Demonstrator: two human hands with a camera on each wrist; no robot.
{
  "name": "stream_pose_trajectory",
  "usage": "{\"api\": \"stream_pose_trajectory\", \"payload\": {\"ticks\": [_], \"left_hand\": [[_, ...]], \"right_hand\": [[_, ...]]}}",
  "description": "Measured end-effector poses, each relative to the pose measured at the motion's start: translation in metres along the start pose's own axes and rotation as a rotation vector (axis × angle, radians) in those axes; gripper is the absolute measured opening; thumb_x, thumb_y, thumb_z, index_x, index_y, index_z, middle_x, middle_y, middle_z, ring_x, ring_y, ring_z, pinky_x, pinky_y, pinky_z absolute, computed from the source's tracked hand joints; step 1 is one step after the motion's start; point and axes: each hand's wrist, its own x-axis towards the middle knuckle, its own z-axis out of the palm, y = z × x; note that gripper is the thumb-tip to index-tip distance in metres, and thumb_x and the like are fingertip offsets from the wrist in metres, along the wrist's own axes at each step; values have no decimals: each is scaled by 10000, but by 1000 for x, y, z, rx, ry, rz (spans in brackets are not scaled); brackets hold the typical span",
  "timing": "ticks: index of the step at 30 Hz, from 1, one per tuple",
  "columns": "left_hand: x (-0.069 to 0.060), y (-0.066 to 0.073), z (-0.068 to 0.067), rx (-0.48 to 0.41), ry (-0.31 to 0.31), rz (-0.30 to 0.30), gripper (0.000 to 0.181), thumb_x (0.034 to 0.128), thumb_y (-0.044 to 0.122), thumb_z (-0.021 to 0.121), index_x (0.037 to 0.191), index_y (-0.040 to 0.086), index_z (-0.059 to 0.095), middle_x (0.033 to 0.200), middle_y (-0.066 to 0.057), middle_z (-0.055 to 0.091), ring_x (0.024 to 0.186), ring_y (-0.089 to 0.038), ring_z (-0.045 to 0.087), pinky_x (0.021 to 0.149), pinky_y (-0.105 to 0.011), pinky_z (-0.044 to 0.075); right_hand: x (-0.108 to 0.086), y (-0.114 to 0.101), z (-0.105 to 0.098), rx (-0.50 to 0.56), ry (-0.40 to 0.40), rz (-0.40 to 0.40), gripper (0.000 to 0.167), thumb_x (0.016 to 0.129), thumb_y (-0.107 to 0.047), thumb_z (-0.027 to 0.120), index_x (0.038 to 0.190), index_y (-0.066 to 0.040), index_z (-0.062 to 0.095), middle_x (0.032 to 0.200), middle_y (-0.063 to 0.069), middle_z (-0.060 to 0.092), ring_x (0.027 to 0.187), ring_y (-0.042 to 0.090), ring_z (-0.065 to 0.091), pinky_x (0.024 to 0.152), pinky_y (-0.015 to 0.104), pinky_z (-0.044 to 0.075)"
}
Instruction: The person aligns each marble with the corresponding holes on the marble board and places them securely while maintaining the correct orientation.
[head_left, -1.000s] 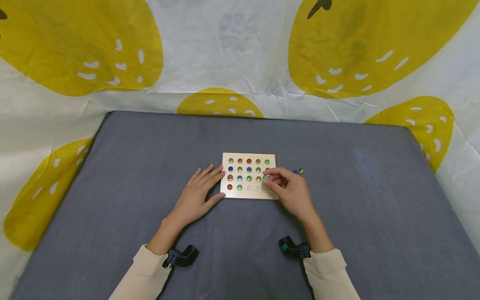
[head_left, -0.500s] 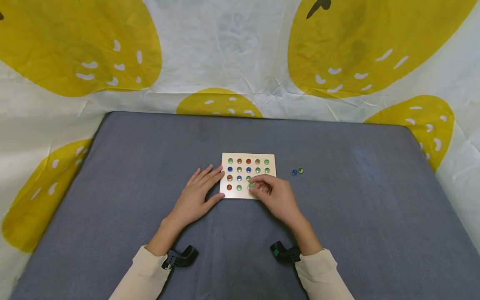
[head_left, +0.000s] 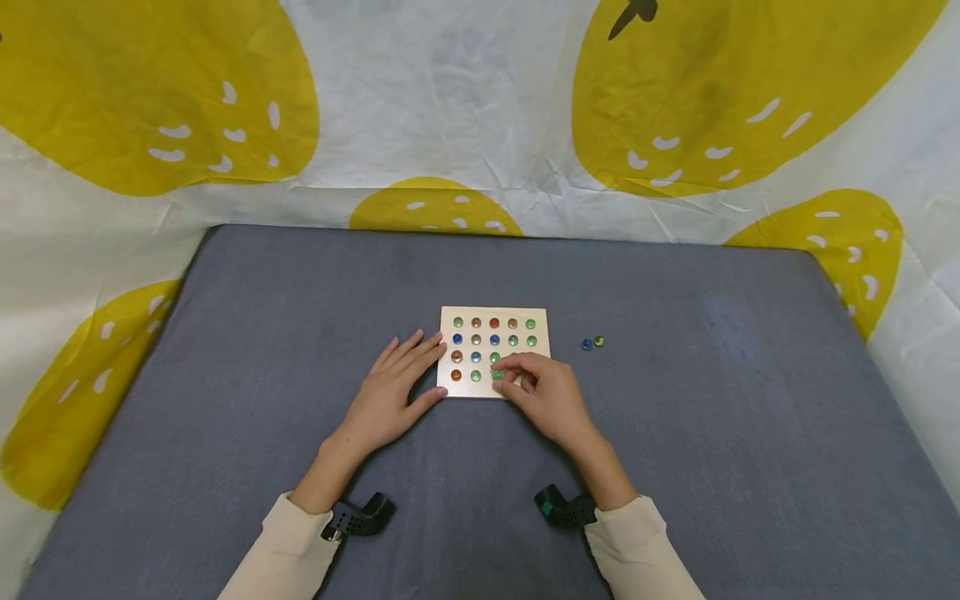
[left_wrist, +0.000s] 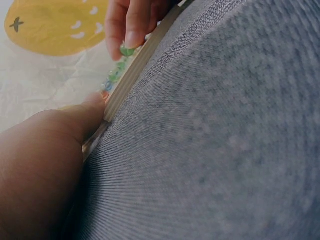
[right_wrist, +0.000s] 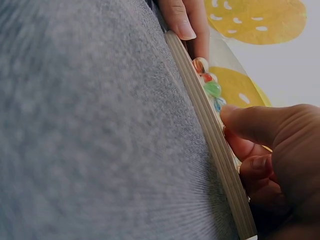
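A pale wooden board [head_left: 542,329] lies on the table, with rows of coloured glass marbles seated in its hollows. My right hand [head_left: 551,400] is over the board's front part and pinches a green marble [left_wrist: 126,50] between thumb and finger, at the third spot of the front row. To the left, my left hand [head_left: 386,400] lies with spread, fairly straight fingers, its fingertips and thumb touching the board's left edge. Orange and green marbles [right_wrist: 212,89] show beside the right thumb in the right wrist view. The right hand hides part of the front rows.
Two loose marbles, one blue [head_left: 587,344] and one yellow-green [head_left: 599,341], lie on the grey cloth right of the board. The grey-covered table [head_left: 337,275] ends at a white curtain [head_left: 450,100] with yellow shapes. A black camera is on each wrist.
My right hand has moved left and slightly down over the board, bringing the green marble to the front row's third spot. My left hand has stayed at the board's left edge.
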Motion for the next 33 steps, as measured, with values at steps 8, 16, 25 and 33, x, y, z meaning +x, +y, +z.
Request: {"api": "stream_pose_trajectory", "payload": {"ticks": [8, 16, 25, 33], "left_hand": [[0, 1, -1, 4, -6, -3, 603, 915, 348, 646, 1431, 95, 463, 1490, -43, 397, 1395, -281, 287, 1154, -471, 144], [0, 1, -1, -3, -5, -5, 598, 912, 334, 651, 1428, 93, 467, 1486, -51, 402, 1394, -283, 289, 1155, -470, 138], [0, 1, -1, -2, -6, -8, 600, 912, 341, 651, 1427, 94, 468, 1485, -51, 403, 1392, -283, 292, 1154, -473, 143], [1, 1, -2, -5, -6, -9, 599, 914, 339, 651, 1429, 95, 467, 1487, -50, 401, 1394, -284, 288, 1151, -482, 147]], "right_hand": [[-1, 0, 1, -24, 9, -15, 139, 814, -142, 781, 947, -143, 744, 729, -97, 590, 494, 53, 397, 451, 240, 345], [-1, -1, 2, -57, 8, -24, 136, 818, -150, 779, 949, -137, 747, 735, -102, 586, 503, 37, 393, 457, 241, 350], [0, -1, 2, -65, 5, -14, 135, 815, -148, 781, 946, -133, 748, 723, -108, 573, 510, 52, 397, 463, 240, 339], [1, -2, 1, -50, 4, -13, 134, 813, -135, 782, 942, -123, 748, 720, -104, 576, 508, 55, 396, 459, 236, 332]]}}
